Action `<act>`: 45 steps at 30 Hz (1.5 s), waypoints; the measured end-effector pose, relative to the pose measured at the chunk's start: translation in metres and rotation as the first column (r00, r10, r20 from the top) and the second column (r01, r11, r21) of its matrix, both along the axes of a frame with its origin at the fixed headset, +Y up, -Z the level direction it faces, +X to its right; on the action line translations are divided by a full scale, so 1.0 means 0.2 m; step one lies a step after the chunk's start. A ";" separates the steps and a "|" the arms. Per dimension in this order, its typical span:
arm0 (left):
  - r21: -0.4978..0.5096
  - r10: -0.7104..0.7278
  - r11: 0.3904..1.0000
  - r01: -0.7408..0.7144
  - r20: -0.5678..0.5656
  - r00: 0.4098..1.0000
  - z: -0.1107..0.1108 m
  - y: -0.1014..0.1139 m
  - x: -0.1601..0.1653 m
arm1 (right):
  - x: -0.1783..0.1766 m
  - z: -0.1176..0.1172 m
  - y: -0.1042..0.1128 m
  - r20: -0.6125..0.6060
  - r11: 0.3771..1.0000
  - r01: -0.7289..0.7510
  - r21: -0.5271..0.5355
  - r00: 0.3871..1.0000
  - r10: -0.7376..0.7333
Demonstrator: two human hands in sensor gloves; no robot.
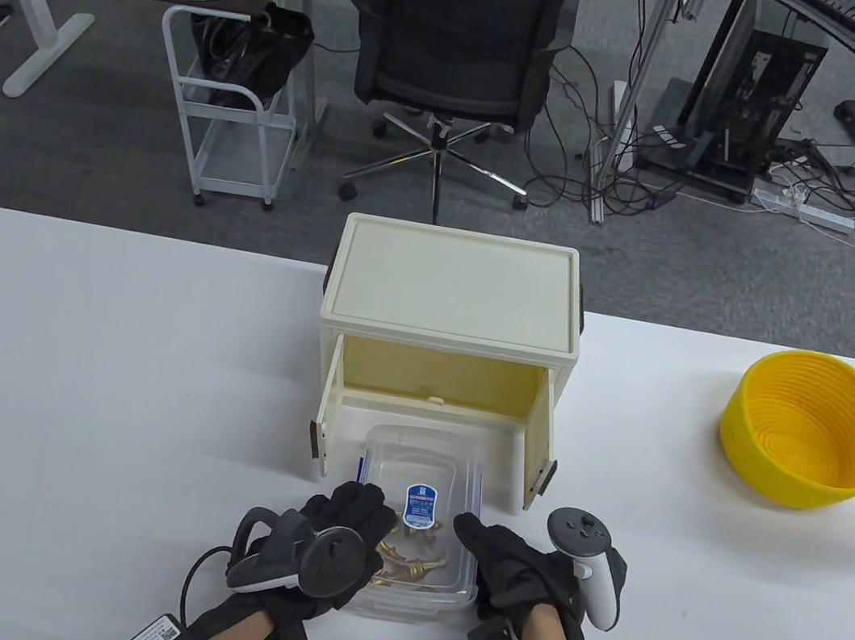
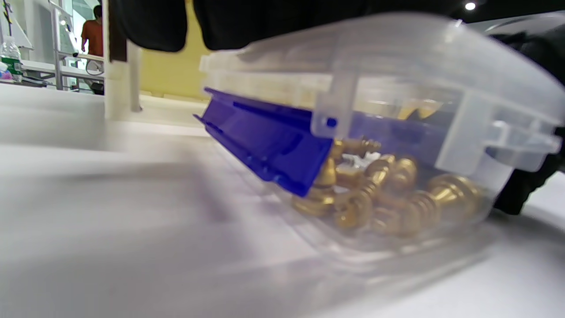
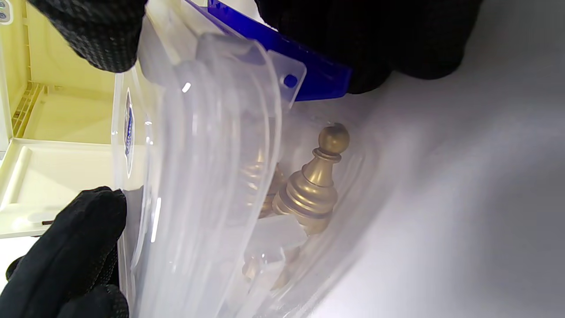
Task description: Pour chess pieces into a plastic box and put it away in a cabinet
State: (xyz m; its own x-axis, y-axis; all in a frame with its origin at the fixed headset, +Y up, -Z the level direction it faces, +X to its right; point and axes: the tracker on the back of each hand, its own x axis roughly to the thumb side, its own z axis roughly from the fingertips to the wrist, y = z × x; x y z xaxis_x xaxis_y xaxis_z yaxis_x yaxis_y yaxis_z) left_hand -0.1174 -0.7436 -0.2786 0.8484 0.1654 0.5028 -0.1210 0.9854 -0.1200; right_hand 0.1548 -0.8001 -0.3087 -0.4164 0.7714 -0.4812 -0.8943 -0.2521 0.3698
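Observation:
A clear plastic box with its lid on and blue side latches holds several gold chess pieces. It lies in front of the open cream cabinet, its far end between the two open doors. My left hand grips the box's near left side. My right hand grips its near right side. The left wrist view shows the pieces heaped at the box's near end. The right wrist view shows a pawn through the box wall.
A yellow woven basket stands empty at the right of the white table. The cabinet's inside shows bare cream walls. An office chair and a trolley stand beyond the table's far edge.

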 end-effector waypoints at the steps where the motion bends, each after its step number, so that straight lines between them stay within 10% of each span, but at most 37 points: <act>1: -0.001 -0.001 1.000 0.001 -0.001 1.000 0.00 0.00 0.00 | 0.00 0.00 0.00 -0.001 1.000 0.000 -0.003 1.000 0.000; 24: -0.012 0.008 1.000 -0.008 0.003 1.000 0.00 0.00 0.00 | -0.03 0.02 0.12 -0.001 0.974 -0.189 0.123 0.982 0.191; 37: -0.019 0.017 1.000 -0.017 0.004 1.000 0.00 0.00 0.00 | -0.16 0.06 0.09 0.125 0.970 0.067 0.234 0.987 -0.099; 45: -0.028 0.041 0.999 -0.041 0.006 0.999 0.01 -0.01 0.01 | -0.19 0.07 0.13 0.097 0.953 -0.059 0.299 0.995 0.031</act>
State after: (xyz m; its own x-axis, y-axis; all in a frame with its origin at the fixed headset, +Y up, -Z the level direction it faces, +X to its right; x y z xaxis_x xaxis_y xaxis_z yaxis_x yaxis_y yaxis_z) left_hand -0.1160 -0.7458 -0.2775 0.8375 0.2140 0.5028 -0.1605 0.9759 -0.1481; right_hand 0.1175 -0.7748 -0.2955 -0.4199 0.8674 -0.2669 -0.9054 -0.3801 0.1892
